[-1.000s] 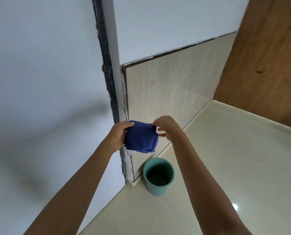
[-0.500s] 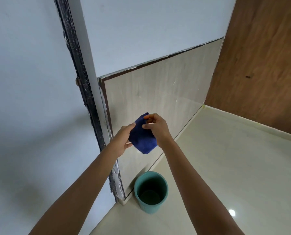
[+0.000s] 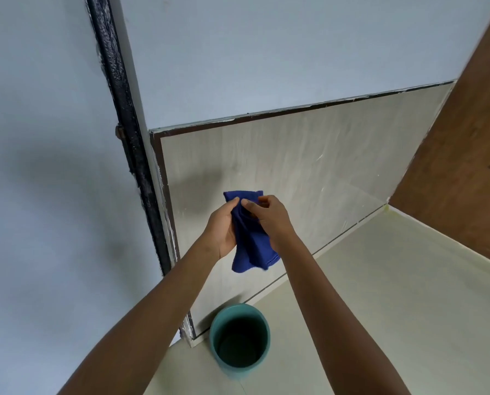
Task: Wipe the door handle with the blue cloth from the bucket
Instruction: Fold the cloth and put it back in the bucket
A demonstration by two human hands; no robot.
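The blue cloth (image 3: 252,246) hangs bunched between both my hands, held out in front of the tiled lower wall. My left hand (image 3: 222,226) grips its left side and my right hand (image 3: 269,218) pinches its top right. Directly below, the teal bucket (image 3: 239,339) stands on the floor against the wall corner, and its inside looks dark and without any cloth. No door handle is in view.
A black vertical strip (image 3: 129,143) runs down the pale blue wall, with a small metal fitting (image 3: 120,131) on it. A brown wooden panel (image 3: 460,155) rises at the right. Cream floor tiles (image 3: 395,295) spread out to the right of the bucket.
The cloth was spread between my hands; now it is gathered and hangs longer. My hands have come closer together. The view has shifted, and the bucket sits lower in frame.
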